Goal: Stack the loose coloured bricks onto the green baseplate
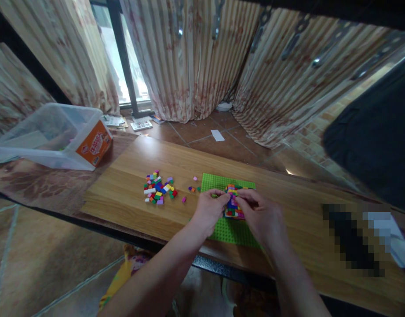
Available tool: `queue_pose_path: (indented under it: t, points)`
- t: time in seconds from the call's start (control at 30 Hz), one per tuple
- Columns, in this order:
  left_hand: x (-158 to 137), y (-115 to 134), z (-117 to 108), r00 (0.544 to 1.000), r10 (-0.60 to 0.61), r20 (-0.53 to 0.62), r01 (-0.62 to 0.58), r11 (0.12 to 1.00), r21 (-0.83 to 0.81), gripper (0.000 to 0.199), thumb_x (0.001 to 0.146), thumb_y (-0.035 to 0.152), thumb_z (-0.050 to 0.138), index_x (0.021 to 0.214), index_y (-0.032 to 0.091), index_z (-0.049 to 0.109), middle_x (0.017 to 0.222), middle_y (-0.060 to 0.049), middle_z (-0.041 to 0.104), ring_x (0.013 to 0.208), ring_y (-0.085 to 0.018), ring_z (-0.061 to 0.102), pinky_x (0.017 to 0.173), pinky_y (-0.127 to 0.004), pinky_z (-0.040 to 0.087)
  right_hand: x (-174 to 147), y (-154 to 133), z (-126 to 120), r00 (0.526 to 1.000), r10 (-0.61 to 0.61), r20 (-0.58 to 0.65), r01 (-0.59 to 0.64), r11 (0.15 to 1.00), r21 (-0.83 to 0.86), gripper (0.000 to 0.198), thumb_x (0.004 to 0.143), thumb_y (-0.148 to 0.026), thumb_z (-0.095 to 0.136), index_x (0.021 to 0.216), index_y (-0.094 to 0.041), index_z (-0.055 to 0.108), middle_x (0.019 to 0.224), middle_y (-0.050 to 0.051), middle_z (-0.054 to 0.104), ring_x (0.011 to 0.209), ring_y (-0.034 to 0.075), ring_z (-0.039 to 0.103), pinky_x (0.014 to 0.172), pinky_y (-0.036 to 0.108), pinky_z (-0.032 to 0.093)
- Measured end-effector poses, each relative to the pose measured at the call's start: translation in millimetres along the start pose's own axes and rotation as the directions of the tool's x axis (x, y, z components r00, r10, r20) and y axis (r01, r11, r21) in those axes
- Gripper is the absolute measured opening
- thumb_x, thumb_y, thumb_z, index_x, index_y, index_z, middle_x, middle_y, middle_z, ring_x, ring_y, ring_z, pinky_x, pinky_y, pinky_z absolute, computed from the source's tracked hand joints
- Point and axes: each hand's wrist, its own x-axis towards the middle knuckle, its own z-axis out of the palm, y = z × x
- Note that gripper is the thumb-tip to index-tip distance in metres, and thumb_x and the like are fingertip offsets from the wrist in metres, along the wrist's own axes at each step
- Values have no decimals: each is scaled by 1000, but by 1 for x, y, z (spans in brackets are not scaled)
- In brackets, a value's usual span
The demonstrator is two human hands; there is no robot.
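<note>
Since the multicoloured toy-brick build (233, 208) sits on the green studded baseplate (231, 233), we'd expect light, stiff, joint-weak; grip low sides. Left hand (210, 208) and right hand (265, 215) narrow around it; we can't tell whether either pinches a brick.

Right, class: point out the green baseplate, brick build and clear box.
Green baseplate (234, 232), head view: bare near part.
Brick build (233, 205), head view: its middle.
Clear box (66, 160), head view: near side wall.

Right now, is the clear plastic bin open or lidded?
Open: the bin has no lid visible across its top; its inside shows.
</note>
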Motion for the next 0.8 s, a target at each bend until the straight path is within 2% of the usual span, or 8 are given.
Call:
queue_pose_path:
  t: [0.17, 0.3, 0.37, 0.5, 0.8]
  points:
    - [-1, 1, 0, 1000, -1, -13, 1, 1000, -4, 17, 77, 10, 66, 65, 15, 54, 42, 7, 42, 37, -3, 33, 39, -16, 19, 1, 3, -7, 993, 43, -107, -50, 997, -56, 19, 83, -35, 60, 87, -21, 72, 85, 5, 75, 73, 20, 70, 71, 34, 54]
    - [-2, 3, 2, 1000, -9, -9, 9, 999, -32, 18, 77, 9, 66, 65, 15, 53, 42, 7, 43, 36, -3, 33, 39, -16, 18, 5, 6, -3, 983, -18, -184, -6, 991, -133, 20, 83, -37, 60, 88, -21, 72, 93, 8, 73, 90, 24, 66, 86, 42, 49]
    - [-2, 4, 2, 1000, -9, -6, 9, 999, -44, 19, 75, 9, 67, 65, 15, 53, 42, 7, 44, 36, -3, 34, 38, -16, 18, 5, 7, 1, 980, -41, -195, 12, 989, -145, 22, 82, -37, 62, 92, -20, 71, 102, 10, 71, 101, 26, 62, 93, 46, 45]
    - [-3, 4, 3, 1000, -13, -7, 12, 999, -49, 18, 75, 8, 66, 66, 15, 52, 43, 7, 45, 36, -3, 34, 38, -16, 18, 5, 10, 8, 983, 7, -183, -26, 994, -103, 28, 80, -36, 62, 101, -20, 70, 115, 13, 66, 110, 28, 57, 97, 49, 42]
    - [-4, 4, 2, 1000, -6, 0, 6, 998, -60, 18, 75, 8, 66, 65, 15, 53, 43, 7, 45, 38, -3, 35, 39, -15, 19, 6, 13, 10, 983, 30, -179, -36, 999, -31, 26, 79, -37, 65, 99, -22, 71, 117, 11, 64, 111, 28, 57, 99, 51, 41]
